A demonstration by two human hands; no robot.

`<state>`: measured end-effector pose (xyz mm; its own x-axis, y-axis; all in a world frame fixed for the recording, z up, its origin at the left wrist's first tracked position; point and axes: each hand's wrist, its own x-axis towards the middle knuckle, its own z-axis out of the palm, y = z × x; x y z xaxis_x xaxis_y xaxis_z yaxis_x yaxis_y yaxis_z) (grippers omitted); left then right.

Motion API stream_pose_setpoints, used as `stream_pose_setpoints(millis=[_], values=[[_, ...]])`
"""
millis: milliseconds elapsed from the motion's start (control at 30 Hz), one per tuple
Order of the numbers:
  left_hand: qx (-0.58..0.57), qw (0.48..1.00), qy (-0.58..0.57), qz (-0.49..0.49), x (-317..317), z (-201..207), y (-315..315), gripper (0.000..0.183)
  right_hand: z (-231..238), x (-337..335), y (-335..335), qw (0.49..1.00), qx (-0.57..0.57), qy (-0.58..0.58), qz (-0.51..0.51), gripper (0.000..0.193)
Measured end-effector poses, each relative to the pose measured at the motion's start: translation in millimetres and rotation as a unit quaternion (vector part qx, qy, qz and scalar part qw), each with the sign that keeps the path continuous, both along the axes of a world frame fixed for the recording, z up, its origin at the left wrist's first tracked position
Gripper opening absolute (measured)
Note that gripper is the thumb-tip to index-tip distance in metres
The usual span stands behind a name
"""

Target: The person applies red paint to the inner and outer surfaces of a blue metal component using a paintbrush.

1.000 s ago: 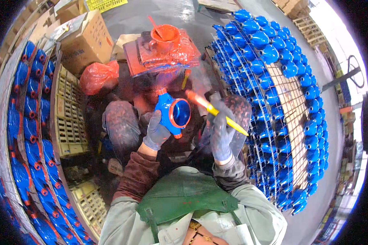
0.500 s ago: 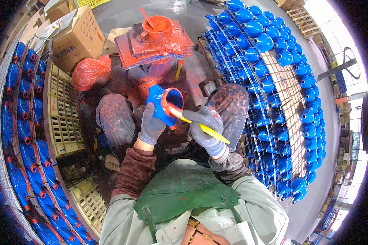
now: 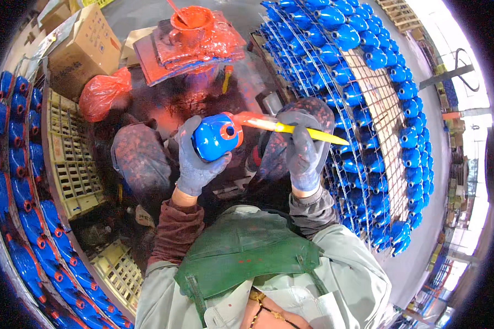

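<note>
My left hand (image 3: 195, 162), in a grey glove, grips a blue casting (image 3: 211, 143) by its side and underneath. An orange-red ring runs around the casting's side port, and its rim is painted the same colour. Gloved too, my right hand (image 3: 303, 151) is closed around a paintbrush with a yellow handle (image 3: 313, 133). The brush's red-coated bristles (image 3: 250, 119) touch or nearly touch the casting's far right rim. Past my hands, a red-smeared paint pot (image 3: 192, 27) holds a stick and rests on a stack of coated boards (image 3: 153, 57).
To the right, a wire rack (image 3: 387, 148) carries many blue castings. More castings with red rims stand in rows (image 3: 19, 164) at the left, beside cream plastic crates (image 3: 74, 153). A red plastic bag (image 3: 105, 94) and a cardboard box (image 3: 85, 52) are at the far left.
My left hand has turned the casting, so its opening no longer faces me and the ringed port shows. The brush has swung nearly level, its handle pointing right, and my right hand has moved right.
</note>
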<state>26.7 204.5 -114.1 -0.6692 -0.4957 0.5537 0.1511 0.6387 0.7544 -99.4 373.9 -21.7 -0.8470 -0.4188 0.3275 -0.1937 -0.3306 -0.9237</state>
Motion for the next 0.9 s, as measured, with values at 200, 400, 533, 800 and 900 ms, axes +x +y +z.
stream_pose_setpoints(millis=[200,400,533,800,900], values=[[0.008,1.0,-0.011,0.001,0.4,3.4,0.9,0.087,-14.2,-14.6,-6.2,0.996,-0.012,0.091,0.02,0.015],[0.703,0.689,0.05,-0.167,-0.7,-20.2,-11.2,0.072,-27.2,-26.5,-11.1,0.995,0.001,-0.056,-0.083,0.036],[0.863,0.438,0.148,-0.206,-9.9,-1.9,-20.6,0.077,-51.1,-18.9,-19.7,0.989,-0.003,-0.109,-0.098,0.037],[0.75,0.558,0.21,-0.288,25.6,-3.7,-39.0,0.085,-47.9,4.7,-35.1,0.981,0.101,-0.143,-0.081,0.033],[0.722,0.604,0.19,-0.28,56.1,47.1,-35.8,0.08,-58.4,0.7,-29.5,0.981,0.085,-0.171,-0.031,0.033]])
